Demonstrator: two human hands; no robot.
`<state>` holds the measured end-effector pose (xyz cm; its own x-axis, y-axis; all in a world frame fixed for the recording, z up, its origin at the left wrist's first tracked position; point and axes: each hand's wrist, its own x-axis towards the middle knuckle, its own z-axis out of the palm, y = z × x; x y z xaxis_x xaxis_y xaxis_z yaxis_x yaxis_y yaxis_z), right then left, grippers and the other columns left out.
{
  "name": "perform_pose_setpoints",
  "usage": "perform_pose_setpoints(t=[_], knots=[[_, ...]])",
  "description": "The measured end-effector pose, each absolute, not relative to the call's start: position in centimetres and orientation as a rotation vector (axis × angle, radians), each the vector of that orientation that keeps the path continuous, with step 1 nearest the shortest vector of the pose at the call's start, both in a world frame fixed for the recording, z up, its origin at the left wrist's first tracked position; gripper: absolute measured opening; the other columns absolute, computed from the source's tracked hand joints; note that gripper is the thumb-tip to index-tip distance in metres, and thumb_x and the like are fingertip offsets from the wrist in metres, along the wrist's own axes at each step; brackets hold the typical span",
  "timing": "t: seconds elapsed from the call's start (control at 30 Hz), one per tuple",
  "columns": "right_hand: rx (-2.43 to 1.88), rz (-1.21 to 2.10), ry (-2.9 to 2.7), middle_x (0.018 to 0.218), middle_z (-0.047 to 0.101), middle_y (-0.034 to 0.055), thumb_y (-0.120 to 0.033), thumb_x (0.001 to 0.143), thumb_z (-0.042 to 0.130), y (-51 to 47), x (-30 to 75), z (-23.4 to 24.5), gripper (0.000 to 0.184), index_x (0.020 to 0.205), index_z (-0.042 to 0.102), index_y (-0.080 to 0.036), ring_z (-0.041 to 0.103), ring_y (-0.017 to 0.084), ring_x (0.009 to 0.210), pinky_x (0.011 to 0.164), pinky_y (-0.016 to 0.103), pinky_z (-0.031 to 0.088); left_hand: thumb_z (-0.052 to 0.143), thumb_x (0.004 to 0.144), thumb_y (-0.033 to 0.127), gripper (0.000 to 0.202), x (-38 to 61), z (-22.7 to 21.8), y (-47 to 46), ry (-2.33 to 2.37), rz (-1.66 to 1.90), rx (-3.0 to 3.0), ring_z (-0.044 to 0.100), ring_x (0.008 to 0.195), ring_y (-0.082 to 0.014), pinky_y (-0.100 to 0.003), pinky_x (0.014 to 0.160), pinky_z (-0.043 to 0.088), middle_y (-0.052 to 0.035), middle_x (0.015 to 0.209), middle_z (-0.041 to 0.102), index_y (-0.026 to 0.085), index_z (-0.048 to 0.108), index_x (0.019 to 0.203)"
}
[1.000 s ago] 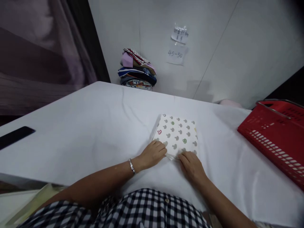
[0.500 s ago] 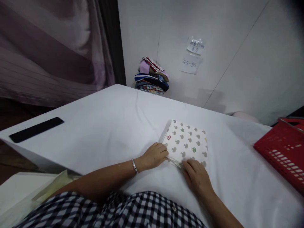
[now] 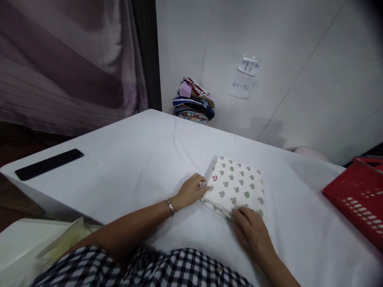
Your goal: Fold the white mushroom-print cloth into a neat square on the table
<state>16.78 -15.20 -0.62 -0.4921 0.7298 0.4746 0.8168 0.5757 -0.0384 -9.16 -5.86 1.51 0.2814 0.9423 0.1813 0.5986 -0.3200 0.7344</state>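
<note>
A folded white cloth (image 3: 236, 185) printed with small grey, green and red mushrooms lies on the white-covered table (image 3: 128, 159) in front of me. My left hand (image 3: 191, 190), with a bracelet at the wrist, grips the cloth's near left corner, fingers curled under the edge. My right hand (image 3: 251, 229) pinches the near right edge, lifting the folded layers slightly off the table.
A stack of folded colourful cloths (image 3: 194, 101) sits at the table's far edge against the white wall. A black phone (image 3: 49, 164) lies at the left corner. A red plastic basket (image 3: 356, 197) stands at the right. Paper notes (image 3: 243, 77) are taped on the wall.
The view has swung left and down a little. Both hands have slid under the cloth's near edge and raised it slightly; the cloth has turned a bit.
</note>
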Motion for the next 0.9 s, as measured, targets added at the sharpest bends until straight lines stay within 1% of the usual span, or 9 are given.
perform_pose_setpoints(t=[0.07,0.13,0.2,0.33,0.4,0.53,0.7,0.77,0.9], knots=[[-1.292,-0.338,-2.378,0.112,0.059,0.0114,-0.014,0.083,0.047,-15.8,17.4,-0.7,0.042,0.124,0.05,-0.023,0.054,0.029,0.099,0.078,0.042,0.043,0.058,0.078,0.044,0.029,-9.1,1.5,-5.3,1.434,0.738,1.829,0.056,0.071,-0.0145,-0.025,0.062,0.043,-0.0017,0.087,0.061,0.018,0.057,0.093],[-1.324,-0.42,-2.389,0.113,0.06,0.0113,-0.007,0.081,0.043,-16.0,18.3,-1.1,0.049,0.125,0.051,-0.025,0.053,0.029,0.101,0.079,0.043,0.043,0.056,0.078,0.046,0.028,-8.6,1.4,-5.2,1.423,0.667,1.776,0.056,0.068,-0.0149,-0.024,0.058,0.04,-0.0004,0.078,0.061,0.018,0.057,0.084],[-1.306,-0.487,-2.413,0.112,0.061,0.0106,-0.003,0.079,0.041,-15.6,19.9,-1.5,0.052,0.124,0.053,-0.026,0.055,0.028,0.098,0.077,0.041,0.044,0.052,0.079,0.045,0.027,-7.7,1.2,-5.4,1.388,0.618,1.763,0.054,0.064,-0.0146,-0.024,0.054,0.037,0.0004,0.072,0.06,0.019,0.055,0.076],[-1.333,-0.572,-2.418,0.108,0.062,0.0105,-0.004,0.079,0.041,-13.7,24.3,-1.3,0.047,0.117,0.059,-0.024,0.056,0.027,0.096,0.074,0.041,0.045,0.055,0.075,0.033,0.017,-5.6,1.1,-6.5,1.321,0.526,1.787,0.054,0.063,-0.0145,-0.023,0.053,0.035,0.0009,0.069,0.06,0.018,0.054,0.066],[-1.36,-0.519,-2.415,0.11,0.062,0.0106,-0.006,0.079,0.042,-13.0,26.0,-0.9,0.045,0.117,0.059,-0.025,0.055,0.027,0.099,0.075,0.041,0.046,0.054,0.073,0.029,0.014,-5.1,1.1,-6.8,1.318,0.507,1.825,0.055,0.064,-0.0148,-0.024,0.054,0.035,0.001,0.069,0.061,0.018,0.054,0.063],[-1.346,-0.334,-2.404,0.112,0.06,0.0106,-0.014,0.083,0.045,-12.8,26.2,-0.1,0.041,0.12,0.057,-0.025,0.056,0.026,0.102,0.079,0.043,0.048,0.051,0.076,0.033,0.017,-5.3,1.2,-5.9,1.32,0.594,1.711,0.054,0.063,-0.0143,-0.023,0.052,0.037,0.0007,0.069,0.06,0.018,0.055,0.068],[-1.192,-0.209,-2.414,0.112,0.058,0.0125,-0.018,0.086,0.048,-12.4,21.3,1.2,0.035,0.12,0.054,-0.021,0.054,0.025,0.103,0.083,0.043,0.046,0.053,0.078,0.039,0.021,-4.6,1.5,-2.7,1.348,0.76,1.577,0.056,0.068,-0.014,-0.024,0.058,0.043,-0.0005,0.078,0.062,0.018,0.056,0.078],[-1.124,-0.159,-2.457,0.108,0.059,0.0126,-0.017,0.087,0.048,-11.9,19.4,1.4,0.034,0.12,0.053,-0.019,0.055,0.024,0.099,0.081,0.041,0.046,0.056,0.077,0.039,0.02,-3.8,1.5,-1.4,1.402,0.792,1.571,0.057,0.07,-0.014,-0.024,0.061,0.043,-0.0002,0.08,0.063,0.019,0.056,0.079],[-1.088,-0.134,-2.486,0.098,0.061,0.0107,-0.015,0.088,0.045,-11.2,18.1,0.5,0.029,0.115,0.056,-0.019,0.057,0.02,0.086,0.071,0.035,0.047,0.06,0.074,0.038,0.02,-2.9,1.0,-0.1,1.471,0.787,1.615,0.057,0.074,-0.0146,-0.025,0.063,0.043,0.0003,0.084,0.062,0.02,0.053,0.082]])
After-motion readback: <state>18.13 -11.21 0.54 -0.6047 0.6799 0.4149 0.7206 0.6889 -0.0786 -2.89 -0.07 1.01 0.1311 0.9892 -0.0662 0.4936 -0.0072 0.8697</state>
